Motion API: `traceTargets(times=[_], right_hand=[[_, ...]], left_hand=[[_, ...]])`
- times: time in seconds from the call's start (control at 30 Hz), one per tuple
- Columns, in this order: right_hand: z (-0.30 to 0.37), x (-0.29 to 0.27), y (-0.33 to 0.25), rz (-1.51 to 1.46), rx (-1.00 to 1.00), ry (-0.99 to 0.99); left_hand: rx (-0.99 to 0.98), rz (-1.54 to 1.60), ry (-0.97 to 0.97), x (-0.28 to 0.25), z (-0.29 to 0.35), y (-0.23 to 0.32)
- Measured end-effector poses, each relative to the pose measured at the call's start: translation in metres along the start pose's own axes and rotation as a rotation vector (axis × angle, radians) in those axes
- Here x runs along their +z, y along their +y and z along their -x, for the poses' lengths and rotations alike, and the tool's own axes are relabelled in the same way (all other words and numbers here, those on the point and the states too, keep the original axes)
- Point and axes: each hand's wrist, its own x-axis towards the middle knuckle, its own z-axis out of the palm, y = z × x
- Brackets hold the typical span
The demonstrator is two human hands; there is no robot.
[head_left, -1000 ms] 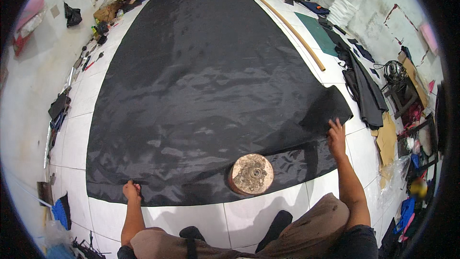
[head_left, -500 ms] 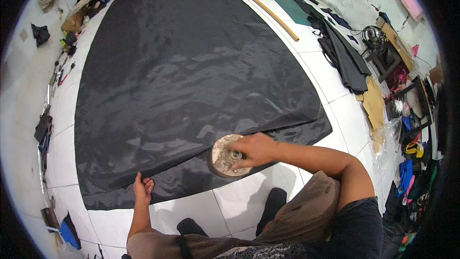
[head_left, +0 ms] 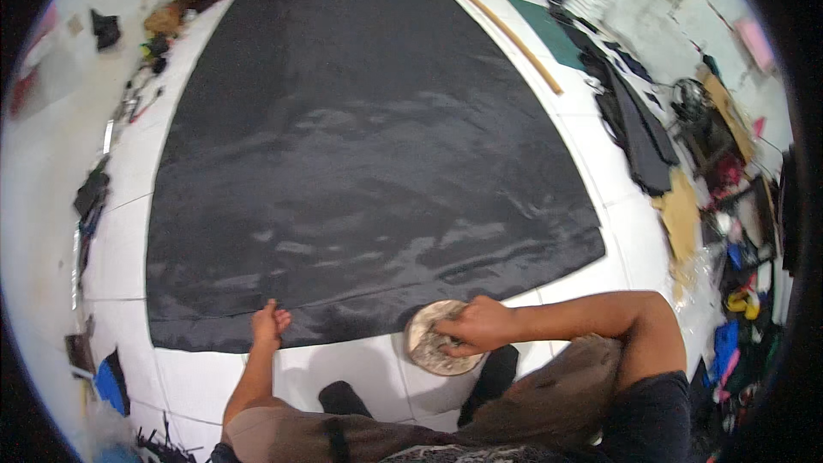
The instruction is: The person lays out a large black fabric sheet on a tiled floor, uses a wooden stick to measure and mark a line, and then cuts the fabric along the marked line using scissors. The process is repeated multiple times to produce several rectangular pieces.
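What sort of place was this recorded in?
Probably a makeshift fabric workroom: a large black cloth covers much of the white tiled floor, with a green sheet and more dark fabric lying along the right side.

Right fingers (head_left: 452,338) on round disc (head_left: 426,346)

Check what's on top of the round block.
The right hand. Beside it, the round block shows part of a mottled top; whatever lies under the hand is covered.

The bare left hand (head_left: 270,324) is held forward, with one digit (head_left: 272,305) pointed ahead. The bare right hand (head_left: 480,324) is turned inward, its fingers (head_left: 449,327) bent; the bare right forearm (head_left: 579,315) is laid sideways, the elbow (head_left: 662,309) sharply bent.
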Motion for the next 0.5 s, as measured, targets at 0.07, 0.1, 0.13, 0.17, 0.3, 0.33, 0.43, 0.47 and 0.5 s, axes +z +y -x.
traceTargets(times=[0.07,0.1,0.13,0.17,0.3,0.33,0.43,0.47,0.5], right_hand=[[0.008,0.018,-0.010,-0.053,0.031,-0.163],[0.013,0.021,-0.016,-0.074,0.046,-0.231],[0.018,0.028,-0.017,-0.116,0.050,-0.257],[0.023,0.028,-0.021,-0.159,0.049,-0.292],[0.029,0.057,-0.016,-0.202,-0.063,-0.287],[0.032,0.070,-0.010,-0.305,-0.090,-0.237],[0.027,0.072,0.019,-0.545,-0.035,-0.254],[0.026,0.048,0.041,-0.572,0.098,-0.378],[0.041,0.051,0.070,-0.545,0.238,-0.070]], left_hand=[[-0.028,-0.011,-0.019,-0.003,-0.005,-0.007],[-0.041,0.009,-0.012,0.003,-0.002,-0.012],[-0.031,0.007,0.013,0.006,0.000,-0.013],[-0.016,0.006,0.041,0.008,0.000,-0.014],[-0.023,0.026,-0.005,0.001,-0.006,-0.008],[-0.038,0.007,-0.030,0.001,-0.008,-0.009],[-0.096,-0.083,-0.057,0.000,0.006,0.010],[-0.113,-0.117,-0.064,0.003,0.009,0.017],[-0.121,-0.146,-0.120,0.002,0.007,0.019]])
